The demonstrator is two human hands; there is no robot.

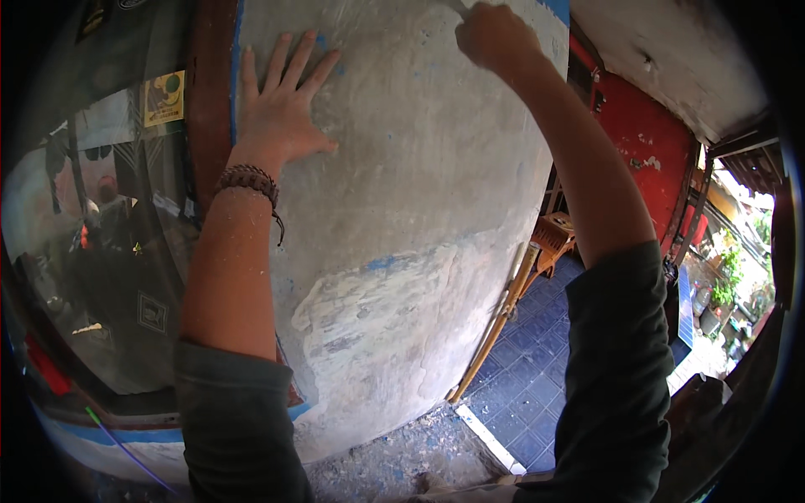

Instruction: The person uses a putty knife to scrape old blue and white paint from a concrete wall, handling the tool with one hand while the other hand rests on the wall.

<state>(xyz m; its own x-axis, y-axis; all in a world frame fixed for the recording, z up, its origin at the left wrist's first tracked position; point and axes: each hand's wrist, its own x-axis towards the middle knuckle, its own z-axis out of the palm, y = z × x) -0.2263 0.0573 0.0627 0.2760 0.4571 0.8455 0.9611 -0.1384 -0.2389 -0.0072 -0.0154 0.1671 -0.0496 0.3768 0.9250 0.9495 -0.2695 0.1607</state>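
Note:
My left hand [283,121] lies flat against a grey, bare-looking wall [411,168], its fingers spread, beside the window frame. A braided bracelet [250,180] circles that wrist. Higher up and to the right, my right hand [501,38] is closed in a fist around a scraper [458,7]. Only a short piece of its flat metal blade shows at the top edge of the picture, and the fingers hide its handle. Blue paint remnants [381,262] and a rough whitish patch [369,306] mark the wall's lower part.
On the left is a glass window [109,251] with a yellow sticker [164,98]. Paint flakes litter the ground [402,453] below the wall. A bamboo pole [495,327] leans at the wall's right edge, by blue floor tiles [528,377] and an orange-brown wooden piece [553,243].

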